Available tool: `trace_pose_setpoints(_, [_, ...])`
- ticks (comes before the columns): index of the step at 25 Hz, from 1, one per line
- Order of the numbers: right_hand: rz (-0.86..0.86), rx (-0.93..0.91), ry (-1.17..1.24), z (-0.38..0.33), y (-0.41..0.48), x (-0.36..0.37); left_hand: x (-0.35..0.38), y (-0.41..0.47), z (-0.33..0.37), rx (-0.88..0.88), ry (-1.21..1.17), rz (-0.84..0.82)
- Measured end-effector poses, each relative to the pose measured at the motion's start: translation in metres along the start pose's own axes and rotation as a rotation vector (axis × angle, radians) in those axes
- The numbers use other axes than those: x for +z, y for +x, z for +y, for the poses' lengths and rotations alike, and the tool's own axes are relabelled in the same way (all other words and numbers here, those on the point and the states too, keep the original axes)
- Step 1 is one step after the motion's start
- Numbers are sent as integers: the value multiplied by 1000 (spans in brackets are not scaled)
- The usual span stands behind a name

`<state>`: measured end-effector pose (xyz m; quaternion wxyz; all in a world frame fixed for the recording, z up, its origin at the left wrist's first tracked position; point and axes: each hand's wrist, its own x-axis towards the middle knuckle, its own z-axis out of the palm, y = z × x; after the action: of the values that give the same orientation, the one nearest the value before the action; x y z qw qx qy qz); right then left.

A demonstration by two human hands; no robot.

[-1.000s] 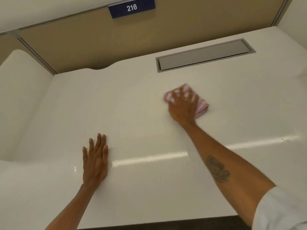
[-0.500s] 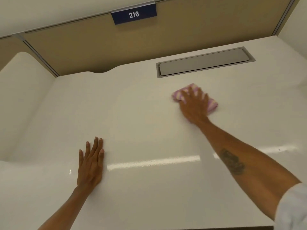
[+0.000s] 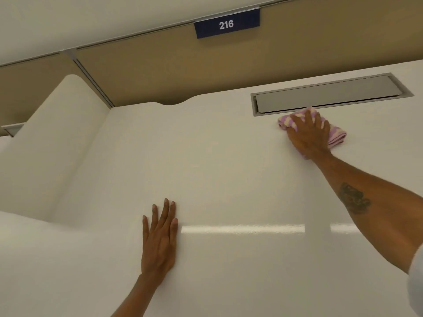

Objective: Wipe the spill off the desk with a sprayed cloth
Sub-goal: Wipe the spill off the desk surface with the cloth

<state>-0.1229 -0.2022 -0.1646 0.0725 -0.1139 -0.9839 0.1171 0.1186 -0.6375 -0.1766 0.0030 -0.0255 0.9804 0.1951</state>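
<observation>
The right hand (image 3: 309, 136), fingers spread flat, presses the pink cloth (image 3: 336, 135) onto the counter (image 3: 229, 168) far right, just beside the grey hatch (image 3: 327, 94). The left hand (image 3: 160, 241) lies flat and open nearer, likely bracing the reach.

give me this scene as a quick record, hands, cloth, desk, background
left hand: flat on the desk, fingers straight, holding nothing
right hand: pressing the cloth down, fingers spread
cloth: pink and cream stripes, folded, at the near edge of the cable hatch
cable hatch: grey, set into the desk
sign: blue, reads 216, on the tan partition
spill: none visible
</observation>
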Motion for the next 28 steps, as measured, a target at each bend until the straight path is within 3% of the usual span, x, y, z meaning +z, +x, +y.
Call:
trace_pose_setpoints(4, [-112,-255,-10,-97,-8,26,-2,0,-1,-6,-1,2])
trace_pose_setpoints(9, [-238,-633,20,-209,-79,40,-4,2,-6,-2,24,-7])
trace_pose_setpoints(12, [-296,-892,-38,-211,-141,39,-3,1,-8,-3,61,-12])
trace_pose_setpoints(16, [-373,-1183,28,-136,-180,14,-3,-3,-7,2,66,3])
trace_pose_setpoints(18, [-346,-1143,25,-99,-162,8,-3,-2,-6,-1,63,5])
trace_pose_setpoints(20, [-277,-893,-8,-90,-132,11,-2,-1,-5,-8,62,11])
trace_pose_setpoints(23, [-261,-600,-33,-137,-99,27,-2,0,-8,-13,64,8])
trace_pose_setpoints(25, [-252,-579,-49,-183,-96,40,-3,1,-9,-7,47,9])
trace_pose_setpoints(28, [-242,-691,-56,-226,-128,48,-5,4,-10,-5,-44,20])
